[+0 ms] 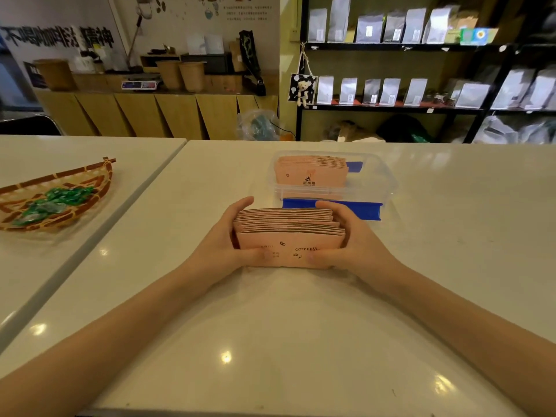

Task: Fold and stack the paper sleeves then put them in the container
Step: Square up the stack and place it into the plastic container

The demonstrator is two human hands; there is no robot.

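Note:
A stack of flat pink paper sleeves (288, 233) stands on edge on the white table, its front face printed with small black marks. My left hand (231, 239) grips the stack's left end and my right hand (346, 236) grips its right end, thumbs pressed on the front sleeve. Just behind the stack sits a clear plastic container (379, 179) with blue clips. Another batch of pink sleeves (310, 173) stands inside it, at its left side.
A woven basket (18, 203) holding green wrapped sweets lies on the neighbouring table at left. A seam (120, 212) separates the two tables. Shelves of silver bags (391, 91) and a wooden counter stand far behind.

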